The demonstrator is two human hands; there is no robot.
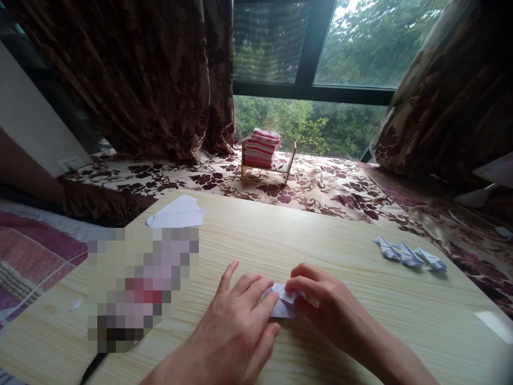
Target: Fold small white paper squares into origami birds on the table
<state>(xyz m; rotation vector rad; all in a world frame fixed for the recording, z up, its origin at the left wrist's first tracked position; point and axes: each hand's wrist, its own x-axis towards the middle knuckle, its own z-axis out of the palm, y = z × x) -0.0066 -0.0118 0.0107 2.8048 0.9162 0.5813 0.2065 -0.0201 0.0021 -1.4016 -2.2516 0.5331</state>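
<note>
A small piece of folded white paper (pixel 284 307) lies on the pale wooden table, between my two hands. Its upper part is folded over, and the fingers hide some of its edges. My left hand (pixel 244 315) is open over the paper's left side, fingers apart, with the fingertips pressing on it and the little finger raised. From the right, my right hand (pixel 320 294) is closed on the paper's upper right edge, thumb below and fingers bent above.
Several small folded paper shapes (pixel 411 255) sit in a row at the right. White paper sheets (pixel 176 212) lie at the table's far left. A blurred-out object (pixel 148 289) is at the left, with a paper scrap (pixel 75 305) beside it. Striped cloths (pixel 262 148) fill a small rack on the windowsill.
</note>
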